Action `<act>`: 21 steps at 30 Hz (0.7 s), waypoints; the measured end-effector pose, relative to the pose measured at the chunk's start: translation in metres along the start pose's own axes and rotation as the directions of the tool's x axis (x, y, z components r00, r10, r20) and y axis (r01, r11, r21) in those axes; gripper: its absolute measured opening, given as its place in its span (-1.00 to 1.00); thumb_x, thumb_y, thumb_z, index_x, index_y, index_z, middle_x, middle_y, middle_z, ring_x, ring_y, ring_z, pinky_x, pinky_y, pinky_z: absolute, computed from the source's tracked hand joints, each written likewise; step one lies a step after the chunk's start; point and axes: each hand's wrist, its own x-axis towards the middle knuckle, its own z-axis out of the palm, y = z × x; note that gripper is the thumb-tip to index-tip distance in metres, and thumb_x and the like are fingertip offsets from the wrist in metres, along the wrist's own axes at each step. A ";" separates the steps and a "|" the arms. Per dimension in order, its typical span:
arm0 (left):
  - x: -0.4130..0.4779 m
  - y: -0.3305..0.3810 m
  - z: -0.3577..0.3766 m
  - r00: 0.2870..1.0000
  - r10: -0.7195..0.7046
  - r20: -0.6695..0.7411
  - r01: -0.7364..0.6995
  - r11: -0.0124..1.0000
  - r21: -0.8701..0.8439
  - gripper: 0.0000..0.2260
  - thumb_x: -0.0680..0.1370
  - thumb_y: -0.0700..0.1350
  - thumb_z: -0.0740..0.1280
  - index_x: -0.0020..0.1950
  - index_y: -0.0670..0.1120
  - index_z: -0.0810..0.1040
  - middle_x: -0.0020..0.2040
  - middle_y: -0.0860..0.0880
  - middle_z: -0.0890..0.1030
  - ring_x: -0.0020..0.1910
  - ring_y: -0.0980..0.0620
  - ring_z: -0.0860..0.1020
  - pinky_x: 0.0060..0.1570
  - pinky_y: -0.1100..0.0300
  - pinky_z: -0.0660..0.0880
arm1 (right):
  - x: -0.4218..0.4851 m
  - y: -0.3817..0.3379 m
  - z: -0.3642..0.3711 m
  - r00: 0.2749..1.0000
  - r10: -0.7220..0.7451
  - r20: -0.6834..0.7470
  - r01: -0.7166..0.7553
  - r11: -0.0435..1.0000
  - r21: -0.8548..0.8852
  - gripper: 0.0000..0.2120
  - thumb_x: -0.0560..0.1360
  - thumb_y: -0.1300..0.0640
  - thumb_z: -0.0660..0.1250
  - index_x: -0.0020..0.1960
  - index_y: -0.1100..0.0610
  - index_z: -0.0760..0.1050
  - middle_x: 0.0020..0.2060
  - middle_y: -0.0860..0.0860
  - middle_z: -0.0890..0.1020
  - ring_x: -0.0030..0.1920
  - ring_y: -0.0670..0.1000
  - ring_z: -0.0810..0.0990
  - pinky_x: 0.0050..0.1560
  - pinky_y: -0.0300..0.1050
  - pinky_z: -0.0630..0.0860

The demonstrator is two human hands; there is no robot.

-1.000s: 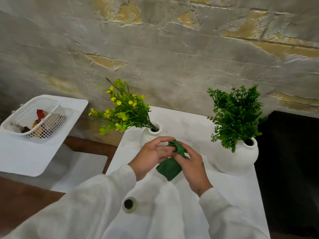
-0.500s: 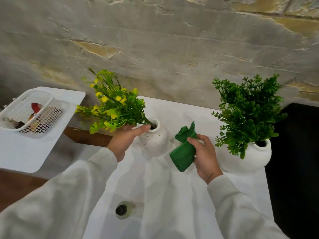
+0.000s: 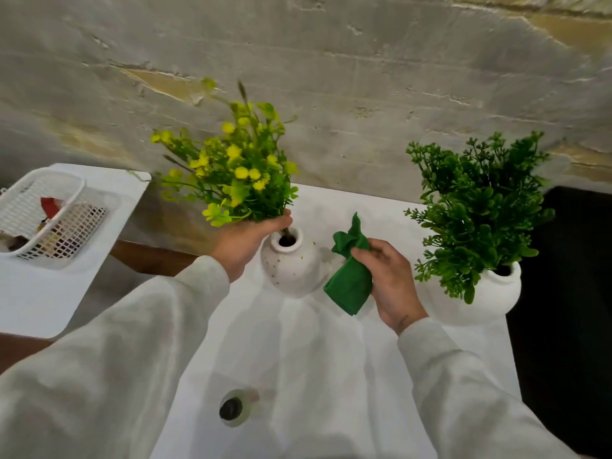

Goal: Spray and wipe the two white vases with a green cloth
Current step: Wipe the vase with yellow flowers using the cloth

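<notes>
A small white speckled vase (image 3: pixel 293 266) stands at the middle of the white table (image 3: pixel 331 376). My left hand (image 3: pixel 246 241) grips the bunch of yellow flowers (image 3: pixel 231 170) at its stems, just above the vase's mouth. Right of that vase my right hand (image 3: pixel 392 279) holds a bunched green cloth (image 3: pixel 349 279), close beside it. A larger white vase (image 3: pixel 493 293) with a green plant (image 3: pixel 477 207) stands at the right. A spray bottle (image 3: pixel 233 409), seen from above, stands near the front.
A white mesh basket (image 3: pixel 49 213) with small items sits on a second white surface (image 3: pixel 39 293) at the left. A rough concrete wall (image 3: pixel 331 77) rises right behind the table. Dark floor lies past the table's right edge.
My left hand let go of the cloth, went to the yellow flowers and took hold of their stems, swinging the bunch upright. My right hand kept the cloth and moved slightly right.
</notes>
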 end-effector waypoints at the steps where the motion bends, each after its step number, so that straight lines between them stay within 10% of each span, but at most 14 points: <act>1: 0.000 0.000 0.001 1.000 -0.009 0.024 0.008 0.999 0.032 -0.68 0.33 0.04 0.54 0.05 0.02 0.69 0.07 0.19 0.65 0.17 0.19 0.54 0.18 0.31 0.36 | 0.001 -0.001 0.001 1.000 -0.003 -0.003 0.003 1.000 -0.002 -0.79 0.48 0.26 0.45 0.12 0.19 0.60 0.06 0.22 0.66 -0.02 0.07 0.65 0.11 0.05 0.57; 4: -0.007 0.001 0.006 0.998 -0.023 0.050 0.021 0.998 0.055 -0.78 0.44 -0.07 0.50 0.01 0.06 0.54 -0.11 0.26 0.54 -0.07 0.26 0.51 -0.10 0.50 0.35 | 0.005 -0.001 0.006 1.000 -0.004 -0.007 0.004 1.000 -0.024 -0.78 0.47 0.25 0.46 0.11 0.18 0.62 0.06 0.19 0.67 -0.04 0.04 0.65 0.01 -0.08 0.59; 9: -0.005 -0.012 0.005 0.999 0.012 -0.045 -0.007 0.995 0.101 -0.56 0.12 0.06 0.62 -0.07 0.01 0.63 -0.05 0.08 0.68 0.04 0.04 0.63 0.16 0.08 0.52 | 0.008 -0.001 0.024 0.999 -0.054 0.003 0.054 0.991 -0.121 -0.79 0.46 0.21 0.48 0.09 0.10 0.66 0.03 0.07 0.70 0.04 0.05 0.68 0.07 -0.12 0.62; 21: -0.020 -0.011 0.001 0.990 0.036 0.138 -0.058 0.985 0.160 -0.54 0.25 -0.01 0.61 0.12 0.12 0.63 0.12 0.21 0.64 0.17 0.25 0.55 0.37 0.03 0.37 | -0.003 0.024 0.036 0.983 -0.106 0.151 0.164 0.873 -0.459 -0.65 0.54 0.07 0.36 0.31 -0.14 0.55 0.22 -0.20 0.61 0.23 -0.12 0.56 0.34 -0.04 0.48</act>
